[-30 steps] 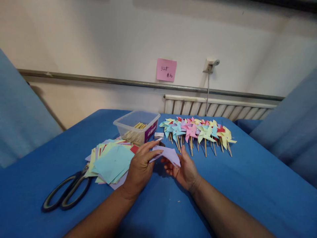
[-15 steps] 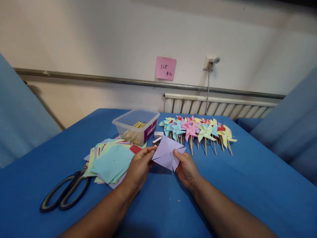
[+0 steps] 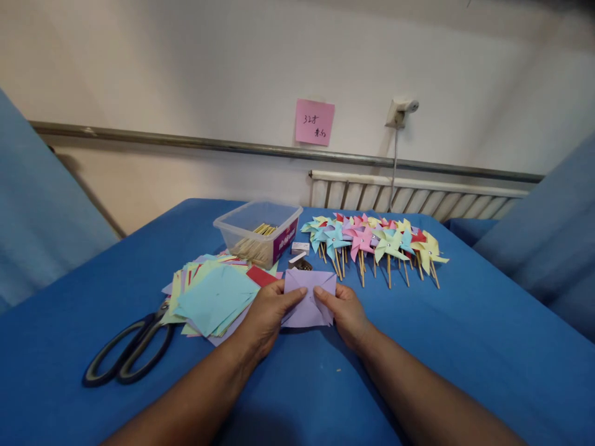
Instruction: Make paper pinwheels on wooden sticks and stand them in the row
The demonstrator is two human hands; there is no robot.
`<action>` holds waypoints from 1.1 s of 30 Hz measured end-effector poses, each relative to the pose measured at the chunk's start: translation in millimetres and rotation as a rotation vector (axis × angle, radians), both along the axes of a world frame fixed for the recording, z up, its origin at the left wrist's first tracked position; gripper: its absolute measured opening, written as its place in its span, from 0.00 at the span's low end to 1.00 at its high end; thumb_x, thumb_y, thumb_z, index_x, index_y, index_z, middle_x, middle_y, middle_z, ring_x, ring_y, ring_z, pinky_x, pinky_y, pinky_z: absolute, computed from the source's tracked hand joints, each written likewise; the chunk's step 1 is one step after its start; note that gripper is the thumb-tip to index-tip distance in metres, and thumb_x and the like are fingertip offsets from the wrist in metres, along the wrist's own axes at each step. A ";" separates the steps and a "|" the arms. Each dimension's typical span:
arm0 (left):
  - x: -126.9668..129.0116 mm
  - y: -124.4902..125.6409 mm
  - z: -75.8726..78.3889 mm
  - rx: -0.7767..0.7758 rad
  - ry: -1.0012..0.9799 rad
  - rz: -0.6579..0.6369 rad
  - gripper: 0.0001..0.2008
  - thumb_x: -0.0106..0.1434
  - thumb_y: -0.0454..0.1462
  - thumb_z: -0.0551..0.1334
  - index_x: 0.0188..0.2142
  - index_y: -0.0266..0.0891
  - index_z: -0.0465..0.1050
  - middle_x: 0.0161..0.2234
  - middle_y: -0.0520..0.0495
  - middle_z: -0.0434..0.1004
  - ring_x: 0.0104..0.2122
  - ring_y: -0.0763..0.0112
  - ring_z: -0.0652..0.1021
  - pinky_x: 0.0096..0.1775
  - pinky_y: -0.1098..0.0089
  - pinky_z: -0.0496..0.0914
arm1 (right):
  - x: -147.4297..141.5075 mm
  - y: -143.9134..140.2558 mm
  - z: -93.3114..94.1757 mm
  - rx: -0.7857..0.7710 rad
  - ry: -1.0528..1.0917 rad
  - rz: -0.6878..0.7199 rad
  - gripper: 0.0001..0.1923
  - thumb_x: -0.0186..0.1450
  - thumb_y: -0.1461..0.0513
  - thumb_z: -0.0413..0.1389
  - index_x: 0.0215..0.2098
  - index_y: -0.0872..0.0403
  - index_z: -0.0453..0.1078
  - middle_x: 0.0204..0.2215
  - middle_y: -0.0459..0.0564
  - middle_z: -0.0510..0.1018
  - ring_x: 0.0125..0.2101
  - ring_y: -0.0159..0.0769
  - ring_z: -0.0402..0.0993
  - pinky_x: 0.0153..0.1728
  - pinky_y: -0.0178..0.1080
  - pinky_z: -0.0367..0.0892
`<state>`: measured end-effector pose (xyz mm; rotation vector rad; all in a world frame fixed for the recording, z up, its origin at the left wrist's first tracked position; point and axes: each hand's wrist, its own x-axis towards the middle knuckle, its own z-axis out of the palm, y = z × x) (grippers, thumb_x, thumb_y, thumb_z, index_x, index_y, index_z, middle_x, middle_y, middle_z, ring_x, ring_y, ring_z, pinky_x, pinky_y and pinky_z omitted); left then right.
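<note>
Both my hands grip a square of purple paper (image 3: 308,314) with slits running in from its corners. My left hand (image 3: 267,313) pinches its left side, the thumb lying on the face near the centre. From the right, my right hand (image 3: 348,313) pinches the other side, thumb also on the face and fingers behind. Just beyond the paper sit a small open box with dark metallic bits (image 3: 303,265) and a small white box (image 3: 300,248). Left of my left hand lies a stack of coloured paper squares (image 3: 218,300).
Black-handled scissors (image 3: 127,356) lie partly under the paper stack. A clear plastic tub (image 3: 251,223) of wooden sticks stands behind it. Several finished paper pinwheels (image 3: 389,244) on sticks lie at the back right. A blue cloth (image 3: 432,347) covers the table; a radiator (image 3: 418,193) runs along the wall.
The purple paper has turned from a diamond-like tilt to a square-on position and lies slightly lower. My left thumb has moved onto its face, and both thumbs are now close together.
</note>
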<state>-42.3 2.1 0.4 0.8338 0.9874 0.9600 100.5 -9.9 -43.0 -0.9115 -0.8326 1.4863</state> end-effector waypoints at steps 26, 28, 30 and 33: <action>1.8 -1.1 8.8 -0.024 -0.223 0.175 0.14 0.52 0.30 0.66 0.40 0.35 0.74 0.37 0.43 0.81 0.39 0.61 0.79 0.41 0.68 0.72 | -4.9 -21.0 18.7 0.894 -1.265 -0.277 0.08 0.61 0.66 0.55 0.38 0.48 0.70 0.50 0.51 0.69 0.57 0.46 0.58 0.54 0.53 0.57; 2.7 -1.3 9.5 -0.022 -0.240 0.170 0.14 0.52 0.30 0.65 0.40 0.35 0.74 0.37 0.43 0.81 0.38 0.62 0.79 0.41 0.68 0.72 | -3.6 -20.7 18.7 0.896 -1.242 -0.285 0.09 0.61 0.66 0.56 0.40 0.49 0.70 0.50 0.52 0.69 0.56 0.46 0.58 0.55 0.52 0.57; 3.4 -1.3 10.0 -0.018 -0.243 0.165 0.13 0.52 0.30 0.65 0.40 0.35 0.75 0.37 0.43 0.81 0.39 0.61 0.79 0.41 0.67 0.72 | -2.8 -20.1 18.5 0.890 -1.214 -0.287 0.09 0.61 0.66 0.56 0.39 0.50 0.70 0.50 0.52 0.69 0.56 0.46 0.59 0.55 0.52 0.56; 3.7 -1.3 9.9 -0.010 -0.228 0.153 0.12 0.52 0.31 0.65 0.39 0.36 0.75 0.36 0.44 0.81 0.38 0.59 0.79 0.40 0.66 0.73 | -2.1 -17.9 17.4 0.855 -1.143 -0.308 0.05 0.62 0.65 0.56 0.36 0.50 0.72 0.47 0.51 0.70 0.53 0.43 0.62 0.55 0.51 0.56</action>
